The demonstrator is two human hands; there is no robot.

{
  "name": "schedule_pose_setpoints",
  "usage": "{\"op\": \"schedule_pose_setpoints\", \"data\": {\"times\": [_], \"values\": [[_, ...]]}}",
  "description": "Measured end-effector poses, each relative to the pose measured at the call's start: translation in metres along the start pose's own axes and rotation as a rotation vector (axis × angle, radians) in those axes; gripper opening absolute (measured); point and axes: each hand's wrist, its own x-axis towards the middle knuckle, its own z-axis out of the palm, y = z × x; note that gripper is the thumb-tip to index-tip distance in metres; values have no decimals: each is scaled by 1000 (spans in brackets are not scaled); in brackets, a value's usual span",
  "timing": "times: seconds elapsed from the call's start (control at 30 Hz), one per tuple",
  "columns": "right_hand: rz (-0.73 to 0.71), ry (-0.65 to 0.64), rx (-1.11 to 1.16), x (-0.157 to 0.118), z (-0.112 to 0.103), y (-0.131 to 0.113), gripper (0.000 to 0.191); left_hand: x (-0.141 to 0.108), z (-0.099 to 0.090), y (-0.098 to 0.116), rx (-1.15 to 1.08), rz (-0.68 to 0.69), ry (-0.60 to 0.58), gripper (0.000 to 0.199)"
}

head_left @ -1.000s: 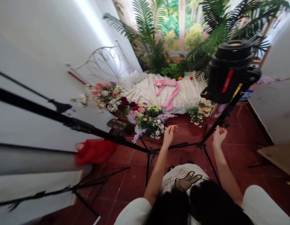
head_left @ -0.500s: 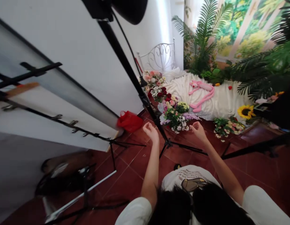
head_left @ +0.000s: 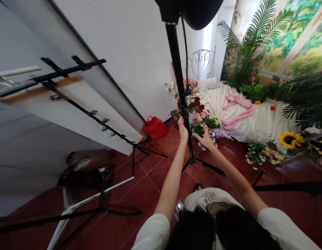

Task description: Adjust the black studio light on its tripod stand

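A black light stand (head_left: 176, 59) rises in front of me, with a dark lamp head (head_left: 201, 12) on top and a thin cable beside the pole. Just left of its lower pole is my left hand (head_left: 183, 130), fingers stretched upward; whether it touches the pole I cannot tell. On the pole's right side my right hand (head_left: 206, 139) reaches in, thumb and fingers spread with nothing between them. Behind the hands lie bunches of artificial flowers (head_left: 198, 118), partly covered by the pole and my right hand. The stand's legs (head_left: 210, 166) spread on the tiled floor.
A red bag (head_left: 155, 128) sits by the wall. To the left, a backdrop stand (head_left: 80, 107) with clips slants across. A pink plush toy (head_left: 240, 107) lies on white cloth (head_left: 265, 121) by palm fronds and a sunflower (head_left: 291, 139). Another black stand leg (head_left: 288, 186) crosses the right.
My view has shifted left, so the stand appears farther right. Both hands have moved in close to the pole, and their bent fingers have opened out.
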Motion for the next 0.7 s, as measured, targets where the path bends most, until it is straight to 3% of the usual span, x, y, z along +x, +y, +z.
{"op": "schedule_pose_setpoints", "data": {"times": [0.2,0.47,0.7], "values": [[40,-55,44,15,22,7,101,-7,16,-2,-15,-61,30,70],[53,-162,110,24,39,21,97,-22,1,-27,18,-100,-11,56],[97,-237,159,24,50,27,84,-22,-10,-44,-1,-99,-109,52]]}}
